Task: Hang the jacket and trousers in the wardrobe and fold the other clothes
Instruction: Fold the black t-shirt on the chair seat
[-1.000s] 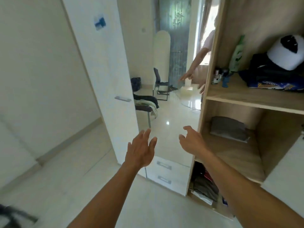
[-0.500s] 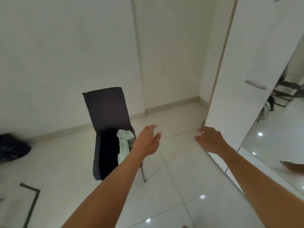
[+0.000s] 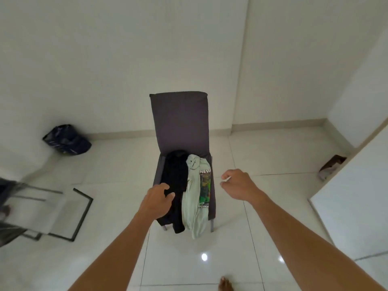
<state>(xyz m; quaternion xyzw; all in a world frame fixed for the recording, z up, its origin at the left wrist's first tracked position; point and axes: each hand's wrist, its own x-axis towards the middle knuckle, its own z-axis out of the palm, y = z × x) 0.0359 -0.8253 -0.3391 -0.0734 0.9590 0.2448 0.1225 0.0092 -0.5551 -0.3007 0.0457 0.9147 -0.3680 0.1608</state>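
A dark grey chair (image 3: pixel 180 120) stands in the middle of the room, facing me. On its seat lie a black garment (image 3: pixel 175 177) on the left and a pale green printed T-shirt (image 3: pixel 196 198) on the right, both hanging over the front edge. My left hand (image 3: pixel 156 199) reaches over the black garment's left side, fingers apart, touching or just above it. Just right of the chair hovers my right hand (image 3: pixel 236 183), fingers loosely curled and holding nothing.
A dark bag (image 3: pixel 67 139) sits on the floor by the left wall. A black metal frame (image 3: pixel 63 215) lies at the left. The white wardrobe door (image 3: pixel 357 196) fills the right edge, a small box (image 3: pixel 331 166) beside it. My bare foot (image 3: pixel 225 284) shows below.
My view has swung left from the open wardrobe to the chair, which now sits centred and closer. Both hands have come forward, the left one down onto the black garment.
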